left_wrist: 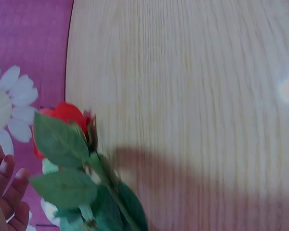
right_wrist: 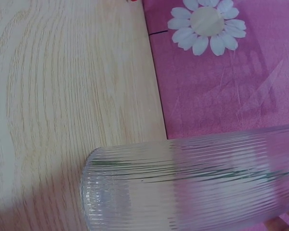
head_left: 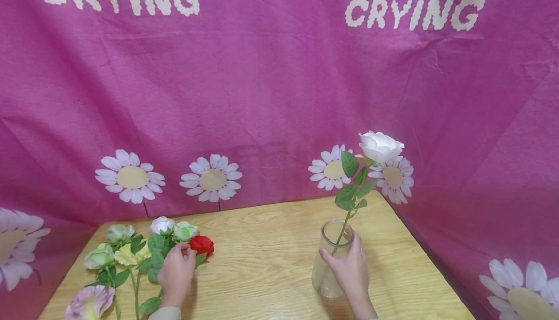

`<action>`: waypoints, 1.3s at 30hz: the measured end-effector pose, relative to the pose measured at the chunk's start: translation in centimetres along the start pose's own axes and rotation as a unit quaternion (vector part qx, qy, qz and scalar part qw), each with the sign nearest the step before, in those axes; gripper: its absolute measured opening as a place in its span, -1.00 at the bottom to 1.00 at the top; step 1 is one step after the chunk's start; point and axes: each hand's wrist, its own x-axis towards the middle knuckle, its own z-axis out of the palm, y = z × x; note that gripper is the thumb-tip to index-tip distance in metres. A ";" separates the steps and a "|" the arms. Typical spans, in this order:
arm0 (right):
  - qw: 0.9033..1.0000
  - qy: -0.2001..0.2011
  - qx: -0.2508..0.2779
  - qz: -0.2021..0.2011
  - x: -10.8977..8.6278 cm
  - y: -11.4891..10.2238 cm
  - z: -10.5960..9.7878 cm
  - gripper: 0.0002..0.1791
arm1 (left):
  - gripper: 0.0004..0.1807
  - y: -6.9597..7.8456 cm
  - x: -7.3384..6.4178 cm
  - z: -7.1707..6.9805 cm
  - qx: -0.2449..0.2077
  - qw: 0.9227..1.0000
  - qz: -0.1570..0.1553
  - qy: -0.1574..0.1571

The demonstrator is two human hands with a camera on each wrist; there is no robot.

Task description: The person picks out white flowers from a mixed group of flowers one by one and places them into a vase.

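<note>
My right hand (head_left: 353, 270) grips the ribbed clear glass vase (head_left: 322, 281) near its rim, thumb on the near side. A single white rose (head_left: 381, 146) leans out of it to the right, its green stem running down inside. In the right wrist view the vase (right_wrist: 192, 180) fills the bottom, with the stem showing as green streaks through the ribs. My left hand (head_left: 176, 269) is over the flowers at the left, fingertips close beside a red rose (head_left: 202, 245). The left wrist view shows its loosely bent fingers (left_wrist: 15, 187) apart from the rose's leaves (left_wrist: 62, 187), holding nothing visible.
Several other artificial flowers lie at the table's left: a white one (head_left: 162, 225), a green-white one (head_left: 99, 257), a yellow one (head_left: 126, 254) and a pink one (head_left: 90, 303). A purple cloth (head_left: 262, 92) with printed daisies hangs behind the wooden table (head_left: 262, 271) and along its sides.
</note>
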 end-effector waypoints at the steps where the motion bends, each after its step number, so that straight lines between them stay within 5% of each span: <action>1: 1.000 -0.001 0.000 0.001 0.0 0.0 0.0 0.00 | -0.78 -0.3 0.0 -0.2 0.003 1.000 -0.005 -0.003; 24: 1.000 0.012 -0.003 0.004 0.2 -0.1 0.1 0.00 | -0.76 -4.9 -0.7 -1.5 0.036 0.992 -0.100 -0.069; 31: 1.000 0.012 -0.002 0.004 0.2 0.0 0.2 -0.01 | -0.76 -6.0 -0.7 -2.3 0.053 0.973 -0.166 -0.148; 39: 1.000 0.014 -0.004 0.006 0.2 0.1 0.2 -0.02 | -0.70 -6.3 -1.0 -3.2 0.072 0.958 -0.164 -0.222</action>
